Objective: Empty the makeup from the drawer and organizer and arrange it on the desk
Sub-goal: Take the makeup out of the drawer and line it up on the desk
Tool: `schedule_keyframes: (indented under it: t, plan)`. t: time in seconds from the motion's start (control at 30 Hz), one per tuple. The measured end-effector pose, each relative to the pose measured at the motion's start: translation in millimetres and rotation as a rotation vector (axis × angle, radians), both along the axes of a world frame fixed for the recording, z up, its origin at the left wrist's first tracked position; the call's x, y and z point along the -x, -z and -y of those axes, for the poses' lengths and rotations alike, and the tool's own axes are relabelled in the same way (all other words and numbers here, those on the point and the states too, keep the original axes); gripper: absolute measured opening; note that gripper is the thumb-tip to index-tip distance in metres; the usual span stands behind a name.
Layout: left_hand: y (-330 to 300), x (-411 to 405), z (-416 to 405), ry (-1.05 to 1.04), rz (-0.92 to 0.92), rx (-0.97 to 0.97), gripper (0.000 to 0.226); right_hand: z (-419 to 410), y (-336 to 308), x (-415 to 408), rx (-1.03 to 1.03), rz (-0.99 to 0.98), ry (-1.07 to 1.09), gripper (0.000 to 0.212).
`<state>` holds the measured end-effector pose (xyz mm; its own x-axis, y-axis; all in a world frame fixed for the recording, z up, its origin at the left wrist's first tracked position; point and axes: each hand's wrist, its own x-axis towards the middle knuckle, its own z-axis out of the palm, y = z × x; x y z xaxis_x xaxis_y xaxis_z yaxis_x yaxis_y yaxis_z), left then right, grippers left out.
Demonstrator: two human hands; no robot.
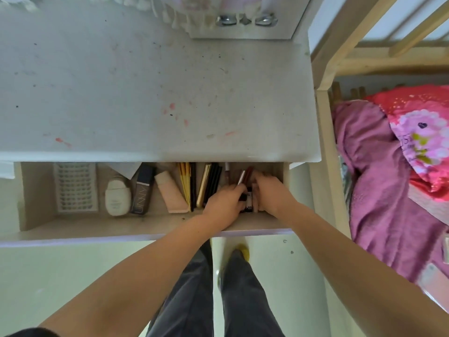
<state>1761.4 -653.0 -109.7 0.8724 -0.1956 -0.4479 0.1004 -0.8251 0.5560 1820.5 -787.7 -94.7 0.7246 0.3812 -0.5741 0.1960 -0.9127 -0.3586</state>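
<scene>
The pale wooden drawer (36, 229) stood pulled out under the near edge of the white stained desk top (145, 81). At its left end lay a white plastic tray with rows of small cells (75, 187). Just right of it was a rounded white bottle (117, 197), then a dark rectangular bottle with pale letters (142, 189), and beside that a beige squeeze tube (170, 193). Further right stood a row of thin yellow, black and gold sticks and pencils (199, 183), close together. The left hand (222, 205) was in the right part of the drawer, its fingers curled around a slim silver and dark red stick (243, 177) and some dark small items below it, which I could not tell apart. The right hand (269, 193) was just beside it, the fingers bent down into the same pile of makeup; whether it gripped anything was hidden. To the far right, outside the desk, lay a purple crumpled blanket (371, 181) on a wooden bed frame (325, 142).
</scene>
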Motion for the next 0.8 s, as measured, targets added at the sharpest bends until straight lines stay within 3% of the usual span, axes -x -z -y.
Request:
schedule_keyframes:
  t: [0.07,0.23,0.43,0.57,0.8]
  plan:
    - [-9,4,-3,-0.067,-0.008,0.093,0.029,8,-14,4,-0.1,0.003,0.0,0.013]
    - [-67,4,-27,-0.205,0.175,0.173,0.03,25,-73,-1,-0.291,0.111,0.012,0.009]
    - [-125,-78,-59,-0.403,0.335,0.254,0.023,-15,-129,-93,-0.536,0.182,0.187,0.005]
    - [-118,-139,-75,-0.44,0.288,0.189,0.015,-49,-106,-145,-0.528,0.171,0.246,0.011]
    - [-91,-173,-80,-0.385,0.298,0.024,0.021,-68,-72,-172,-0.338,0.345,0.221,0.018]
